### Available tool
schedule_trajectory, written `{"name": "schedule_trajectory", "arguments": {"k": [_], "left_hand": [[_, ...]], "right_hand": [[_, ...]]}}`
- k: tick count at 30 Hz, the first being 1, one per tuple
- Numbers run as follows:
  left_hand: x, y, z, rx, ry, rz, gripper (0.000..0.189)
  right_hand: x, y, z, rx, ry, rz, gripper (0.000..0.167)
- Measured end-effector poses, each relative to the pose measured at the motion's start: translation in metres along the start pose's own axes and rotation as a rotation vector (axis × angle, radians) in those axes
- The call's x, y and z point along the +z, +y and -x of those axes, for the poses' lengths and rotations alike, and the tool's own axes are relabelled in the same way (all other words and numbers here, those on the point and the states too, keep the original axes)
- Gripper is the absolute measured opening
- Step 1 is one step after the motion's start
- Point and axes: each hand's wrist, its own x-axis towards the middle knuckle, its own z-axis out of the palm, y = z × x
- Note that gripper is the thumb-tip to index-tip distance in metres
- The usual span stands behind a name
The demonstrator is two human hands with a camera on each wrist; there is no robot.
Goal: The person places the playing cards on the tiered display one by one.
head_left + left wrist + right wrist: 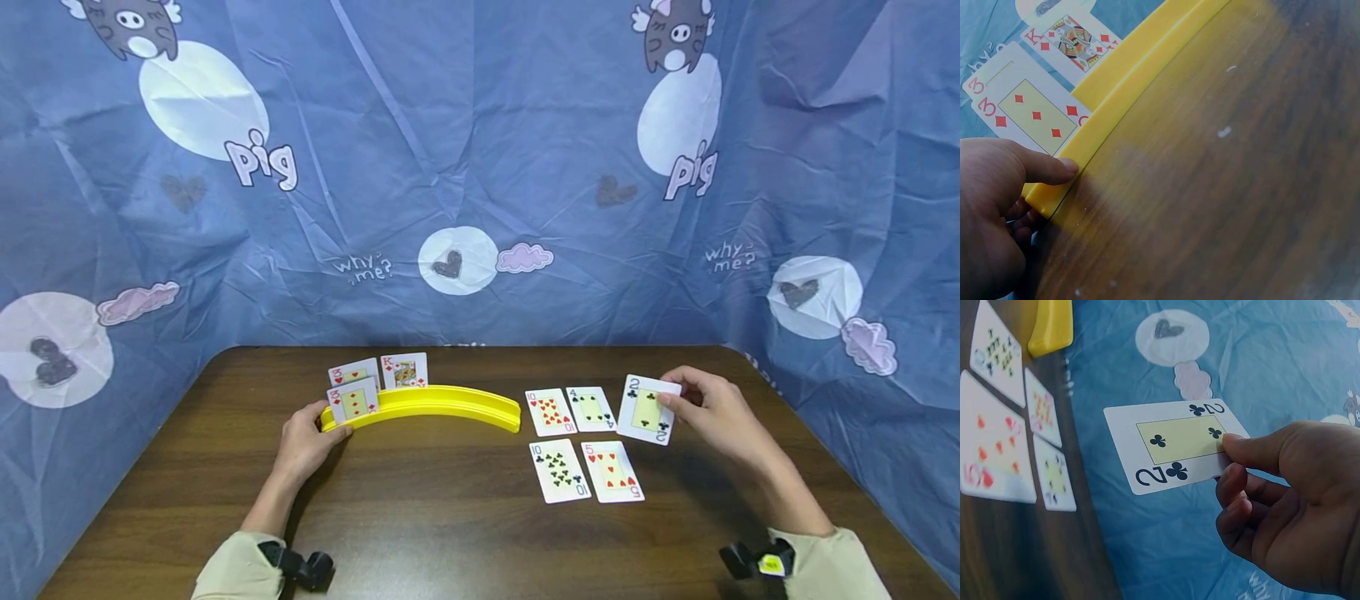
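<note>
My right hand (pixel 716 412) pinches the two of clubs (pixel 1182 444) by its edge, thumb on the face and fingers behind. At the left, my left hand (pixel 306 446) grips the near-left end of a curved yellow card holder (pixel 442 402), its thumb along the front edge. Three cards stand in the holder's left part: the three of diamonds (pixel 1038 112) in front, the three of hearts (pixel 363 368) partly hidden behind it, and the king of diamonds (pixel 405 371) beside them.
Face up on the brown table (pixel 420 525) lie the ten of hearts (pixel 551 412), four of clubs (pixel 591 410), ten of clubs (pixel 560 472) and five of hearts (pixel 613 472), right of the holder. A blue patterned cloth (pixel 480 167) hangs behind the table.
</note>
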Motion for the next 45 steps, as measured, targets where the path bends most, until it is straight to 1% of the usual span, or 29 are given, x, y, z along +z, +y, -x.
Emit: {"name": "schedule_trajectory", "arguments": {"k": [9, 17, 26, 32, 34, 39, 42, 45], "left_hand": [[0.000, 0.002, 0.000, 0.016, 0.009, -0.006, 0.044], [0.000, 0.001, 0.000, -0.025, -0.011, 0.009, 0.044], [0.001, 0.000, -0.001, -0.038, -0.022, 0.010, 0.046], [0.000, 0.002, -0.001, -0.027, -0.023, 0.015, 0.045], [0.000, 0.002, -0.001, -0.022, -0.022, 0.017, 0.045], [0.001, 0.001, -0.001, -0.025, -0.013, 0.011, 0.045], [0.001, 0.001, -0.001, -0.034, -0.014, 0.005, 0.045], [0.001, 0.001, -0.001, -0.029, -0.015, 0.004, 0.046]], "right_hand": [[0.009, -0.019, -0.015, -0.003, -0.023, -0.049, 0.011], [0.023, -0.034, -0.031, 0.003, -0.036, -0.112, 0.010], [0.041, -0.054, -0.047, -0.019, -0.061, -0.164, 0.012], [0.057, -0.064, -0.057, -0.006, -0.081, -0.214, 0.012], [0.064, -0.068, -0.060, 0.000, -0.085, -0.215, 0.013], [0.078, -0.080, -0.065, -0.008, -0.089, -0.224, 0.012], [0.085, -0.088, -0.068, -0.011, -0.099, -0.250, 0.012], [0.091, -0.095, -0.071, -0.004, -0.107, -0.270, 0.011]]}}
